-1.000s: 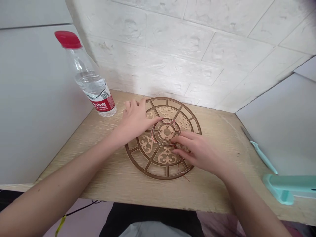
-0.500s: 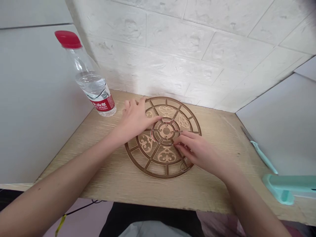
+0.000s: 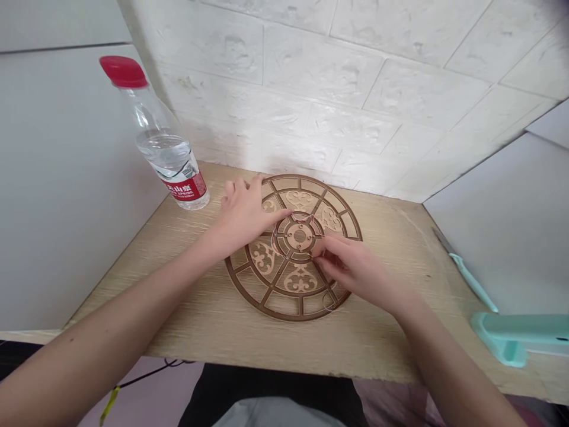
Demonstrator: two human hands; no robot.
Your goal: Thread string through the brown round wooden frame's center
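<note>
The round openwork disc (image 3: 292,240) lies on the wooden tabletop (image 3: 382,338) near the wall (image 3: 284,118), the person's left hand (image 3: 245,207) spread across its left side, the right hand's (image 3: 349,261) fingertips bunched beside its hub, their grip on any thread unclear.
</note>
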